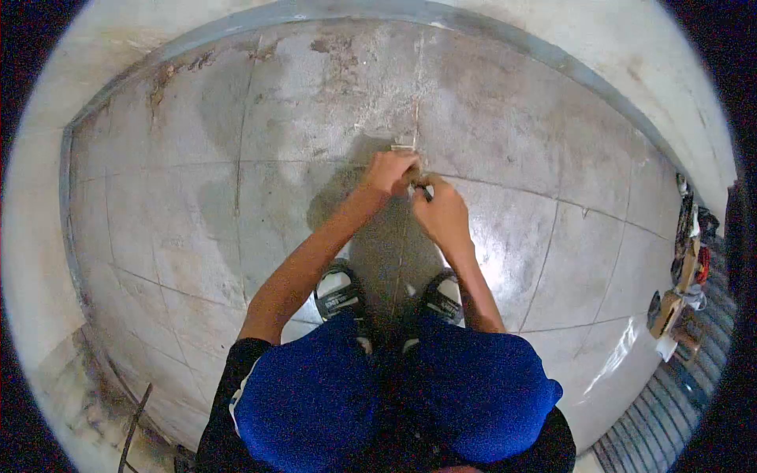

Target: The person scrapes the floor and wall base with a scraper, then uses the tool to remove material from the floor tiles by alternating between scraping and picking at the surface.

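In the head view my left hand is out in front of me, low over the floor, its fingers bent together toward the right. What it grips is hidden by the fingers. My right hand is close beside it, fingers curled round a small dark object whose kind I cannot tell. The fingertips of both hands nearly meet. Just beyond my left hand shows a small pale, flat-edged piece, partly covered by the hand.
Grey floor tiles with stains spread around me, bordered by a grey skirting and pale walls. My sandalled feet are below my hands. Assorted items and cardboard lie at the right beside a ridged grey surface. A thin dark rod leans at lower left.
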`<action>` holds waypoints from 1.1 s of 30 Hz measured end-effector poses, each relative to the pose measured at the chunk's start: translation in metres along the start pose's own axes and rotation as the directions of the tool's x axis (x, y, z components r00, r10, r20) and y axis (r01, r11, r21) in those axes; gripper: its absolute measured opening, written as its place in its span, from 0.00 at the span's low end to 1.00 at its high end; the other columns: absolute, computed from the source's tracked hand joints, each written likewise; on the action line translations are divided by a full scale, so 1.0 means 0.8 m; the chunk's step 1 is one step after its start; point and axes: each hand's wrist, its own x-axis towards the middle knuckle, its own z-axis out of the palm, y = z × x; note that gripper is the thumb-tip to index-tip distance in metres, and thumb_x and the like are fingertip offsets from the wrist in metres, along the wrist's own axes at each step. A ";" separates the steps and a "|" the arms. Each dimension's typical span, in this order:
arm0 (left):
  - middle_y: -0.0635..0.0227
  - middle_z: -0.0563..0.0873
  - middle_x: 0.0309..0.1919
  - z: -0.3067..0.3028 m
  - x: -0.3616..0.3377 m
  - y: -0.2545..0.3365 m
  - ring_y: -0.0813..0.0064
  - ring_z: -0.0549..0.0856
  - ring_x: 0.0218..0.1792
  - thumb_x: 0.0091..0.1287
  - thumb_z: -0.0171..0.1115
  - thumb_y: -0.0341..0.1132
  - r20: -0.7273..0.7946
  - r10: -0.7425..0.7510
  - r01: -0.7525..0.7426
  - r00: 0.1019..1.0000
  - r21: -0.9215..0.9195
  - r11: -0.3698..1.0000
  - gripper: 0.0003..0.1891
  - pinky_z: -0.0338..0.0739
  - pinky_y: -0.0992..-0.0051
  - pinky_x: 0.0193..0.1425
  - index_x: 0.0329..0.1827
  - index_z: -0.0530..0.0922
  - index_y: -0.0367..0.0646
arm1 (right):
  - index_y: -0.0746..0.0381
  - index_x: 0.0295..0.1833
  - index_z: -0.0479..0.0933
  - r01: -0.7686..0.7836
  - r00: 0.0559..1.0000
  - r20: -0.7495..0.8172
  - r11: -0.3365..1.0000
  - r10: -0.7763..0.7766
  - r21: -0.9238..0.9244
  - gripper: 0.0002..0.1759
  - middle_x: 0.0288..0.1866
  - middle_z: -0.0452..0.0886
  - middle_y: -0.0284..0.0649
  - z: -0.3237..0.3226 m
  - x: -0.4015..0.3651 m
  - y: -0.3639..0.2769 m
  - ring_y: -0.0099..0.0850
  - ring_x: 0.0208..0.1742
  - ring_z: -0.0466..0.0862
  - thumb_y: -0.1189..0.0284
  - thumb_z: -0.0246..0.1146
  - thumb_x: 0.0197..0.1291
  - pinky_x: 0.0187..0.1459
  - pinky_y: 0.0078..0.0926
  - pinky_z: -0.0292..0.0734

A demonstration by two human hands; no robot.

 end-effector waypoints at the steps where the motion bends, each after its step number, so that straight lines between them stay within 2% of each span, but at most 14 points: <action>1: 0.51 0.82 0.31 -0.004 0.005 -0.001 0.48 0.81 0.37 0.54 0.57 0.39 -0.006 0.031 -0.031 1.000 -0.021 0.999 0.11 0.75 0.56 0.39 0.32 0.77 0.40 | 0.61 0.46 0.79 -0.011 1.000 0.008 1.000 0.011 -0.005 0.16 0.38 0.81 0.59 -0.001 0.005 0.000 0.56 0.42 0.81 0.64 0.57 0.56 0.44 0.46 0.76; 4: 0.50 0.81 0.29 -0.006 0.023 -0.018 0.45 0.81 0.37 0.52 0.57 0.41 -0.066 0.139 -0.148 0.988 -0.150 0.978 0.12 0.73 0.54 0.40 0.31 0.77 0.41 | 0.63 0.46 0.79 -0.022 0.999 0.029 1.000 0.021 0.015 0.17 0.39 0.81 0.60 -0.012 0.028 -0.011 0.56 0.43 0.81 0.64 0.57 0.56 0.45 0.44 0.76; 7: 0.50 0.81 0.29 0.003 0.013 -0.013 0.44 0.80 0.38 0.52 0.56 0.41 0.082 0.055 -0.058 0.995 0.032 0.998 0.13 0.73 0.53 0.40 0.33 0.77 0.42 | 0.63 0.46 0.79 -0.049 0.998 0.038 0.999 0.049 -0.023 0.17 0.38 0.81 0.60 -0.007 0.011 0.003 0.56 0.44 0.81 0.64 0.56 0.56 0.45 0.44 0.76; 8: 0.50 0.82 0.31 0.007 0.004 -0.005 0.45 0.80 0.38 0.51 0.57 0.41 0.088 -0.011 0.007 0.996 0.040 0.999 0.13 0.73 0.53 0.39 0.35 0.77 0.42 | 0.63 0.45 0.80 0.021 0.998 -0.055 1.000 -0.020 0.015 0.16 0.37 0.81 0.59 -0.001 -0.002 0.009 0.56 0.43 0.81 0.65 0.56 0.57 0.45 0.44 0.76; 11: 0.54 0.83 0.29 0.003 0.007 -0.018 0.50 0.83 0.34 0.39 0.67 0.47 0.029 0.103 -0.101 0.994 -0.054 0.993 0.20 0.74 0.60 0.36 0.33 0.79 0.46 | 0.64 0.45 0.80 -0.049 0.998 0.028 0.998 0.048 0.033 0.17 0.38 0.81 0.59 -0.003 0.011 0.002 0.55 0.43 0.81 0.65 0.55 0.57 0.46 0.44 0.75; 16: 0.53 0.83 0.28 0.009 0.013 -0.026 0.51 0.83 0.35 0.42 0.66 0.46 -0.029 0.154 -0.156 0.988 -0.070 0.985 0.20 0.75 0.60 0.37 0.34 0.79 0.43 | 0.63 0.47 0.79 -0.094 0.993 0.063 0.995 0.096 -0.033 0.18 0.43 0.80 0.59 -0.008 0.017 -0.002 0.55 0.47 0.80 0.64 0.56 0.57 0.49 0.45 0.74; 19: 0.55 0.83 0.27 0.030 0.007 -0.032 0.52 0.83 0.32 0.46 0.65 0.42 -0.279 0.261 -0.258 0.924 0.046 0.965 0.15 0.75 0.60 0.36 0.34 0.78 0.44 | 0.62 0.48 0.79 -0.027 0.999 0.024 0.999 0.026 0.035 0.18 0.42 0.80 0.59 0.005 0.007 0.010 0.55 0.46 0.80 0.63 0.56 0.56 0.49 0.45 0.74; 20: 0.54 0.83 0.28 0.006 0.018 -0.018 0.52 0.83 0.34 0.56 0.57 0.38 0.031 -0.012 0.012 0.999 0.014 1.000 0.09 0.74 0.57 0.36 0.32 0.79 0.42 | 0.62 0.48 0.79 -0.011 1.000 0.011 1.000 0.011 0.020 0.17 0.40 0.80 0.59 0.010 0.024 0.012 0.56 0.44 0.81 0.65 0.56 0.56 0.47 0.46 0.75; 23: 0.55 0.83 0.28 -0.008 0.073 -0.044 0.54 0.84 0.33 0.57 0.57 0.34 -0.059 0.020 -0.021 0.998 -0.013 1.000 0.05 0.74 0.58 0.35 0.31 0.78 0.43 | 0.62 0.48 0.79 0.079 0.992 -0.096 0.996 -0.082 -0.037 0.16 0.38 0.81 0.60 -0.002 0.067 -0.010 0.56 0.42 0.81 0.66 0.57 0.57 0.44 0.47 0.75; 24: 0.52 0.83 0.30 -0.021 0.081 -0.029 0.55 0.84 0.35 0.58 0.54 0.31 0.046 -0.121 0.118 0.992 0.067 0.991 0.05 0.74 0.60 0.35 0.32 0.77 0.42 | 0.63 0.48 0.78 0.131 0.986 -0.100 0.990 -0.135 -0.046 0.16 0.37 0.81 0.59 -0.005 0.062 -0.005 0.56 0.42 0.81 0.66 0.57 0.57 0.43 0.47 0.75; 26: 0.52 0.82 0.33 -0.022 0.059 0.001 0.56 0.84 0.38 0.57 0.54 0.29 -0.052 0.070 -0.065 0.996 0.093 0.994 0.05 0.75 0.60 0.35 0.34 0.76 0.41 | 0.63 0.48 0.78 0.249 0.961 -0.113 0.967 -0.254 -0.057 0.15 0.35 0.81 0.58 -0.020 0.061 0.013 0.55 0.40 0.81 0.67 0.58 0.58 0.40 0.46 0.75; 27: 0.53 0.82 0.34 -0.018 0.041 0.017 0.56 0.84 0.39 0.57 0.54 0.29 -0.097 0.163 -0.151 0.982 0.118 0.981 0.06 0.75 0.60 0.36 0.35 0.76 0.40 | 0.63 0.48 0.78 0.197 0.971 -0.121 0.978 -0.205 -0.075 0.15 0.34 0.81 0.57 -0.029 0.047 0.021 0.53 0.38 0.82 0.68 0.58 0.58 0.39 0.45 0.75; 30: 0.51 0.78 0.51 0.036 -0.015 0.066 0.50 0.81 0.48 0.55 0.55 0.26 0.006 -0.010 0.008 1.000 0.196 0.980 0.15 0.78 0.57 0.50 0.47 0.75 0.37 | 0.62 0.47 0.79 0.080 0.997 0.012 0.990 -0.079 -0.112 0.13 0.30 0.82 0.54 -0.056 -0.016 0.053 0.49 0.32 0.83 0.70 0.59 0.57 0.36 0.40 0.76; 33: 0.52 0.72 0.61 0.091 -0.046 0.061 0.45 0.81 0.47 0.54 0.55 0.25 -0.217 0.092 -0.082 0.972 0.051 0.995 0.23 0.77 0.55 0.53 0.56 0.73 0.44 | 0.62 0.46 0.80 0.081 0.997 0.028 0.970 -0.077 -0.227 0.13 0.29 0.82 0.54 -0.054 -0.028 0.074 0.47 0.31 0.83 0.69 0.60 0.57 0.36 0.39 0.77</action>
